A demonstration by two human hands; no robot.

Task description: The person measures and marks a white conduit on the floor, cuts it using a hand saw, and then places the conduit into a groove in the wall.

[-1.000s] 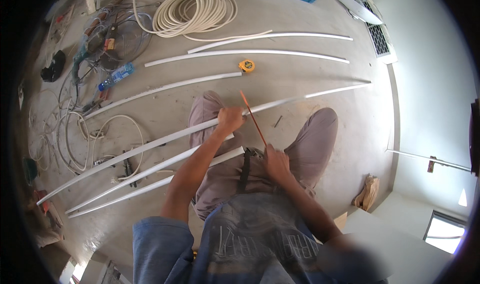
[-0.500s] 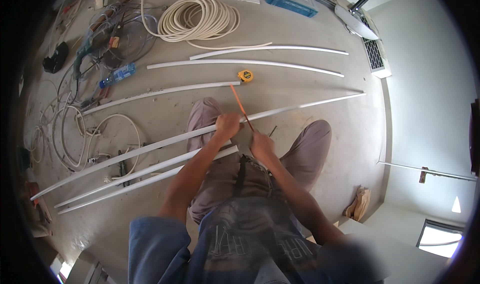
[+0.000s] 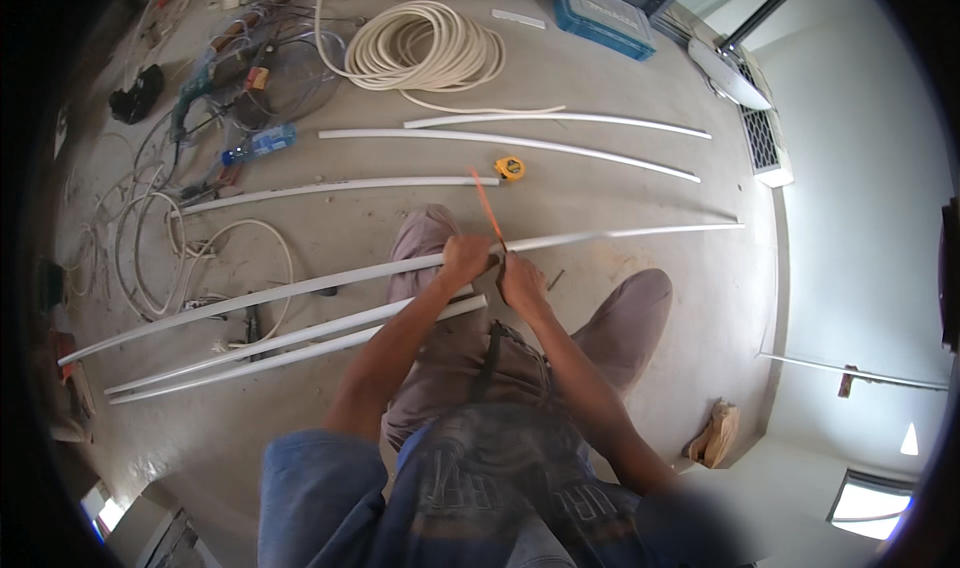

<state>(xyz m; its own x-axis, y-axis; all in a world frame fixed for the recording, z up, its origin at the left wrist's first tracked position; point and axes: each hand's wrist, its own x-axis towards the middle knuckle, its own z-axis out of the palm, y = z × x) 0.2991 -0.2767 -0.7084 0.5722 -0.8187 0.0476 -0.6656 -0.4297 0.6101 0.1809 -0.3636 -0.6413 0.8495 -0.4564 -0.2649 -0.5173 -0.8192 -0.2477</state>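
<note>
My left hand (image 3: 466, 259) is wrapped round a long white pipe (image 3: 300, 290), which runs across in front of me over my bent knee. Just to its right, my right hand (image 3: 523, 286) is closed on the near end of a thin orange hacksaw blade (image 3: 486, 206). The blade lies across the pipe, its far end pointing away from me. Fingers of my right hand are right up against the pipe; any cut in it is too small to see. Two shorter white pipes (image 3: 290, 344) lie on the left, their right ends by my left forearm.
Beyond the pipe lie a yellow tape measure (image 3: 510, 169), more white pipes (image 3: 520, 143) and a coil of cream hose (image 3: 425, 48). Tangled cables (image 3: 150, 258), a blue-labelled bottle (image 3: 260, 144) and a power tool (image 3: 188, 98) are at left. A teal case (image 3: 603, 23) stands at the back.
My right hand has pushed the blade forward, so it is now closer to the pipe. My left hand keeps its hold. The whole view has shifted slightly.
</note>
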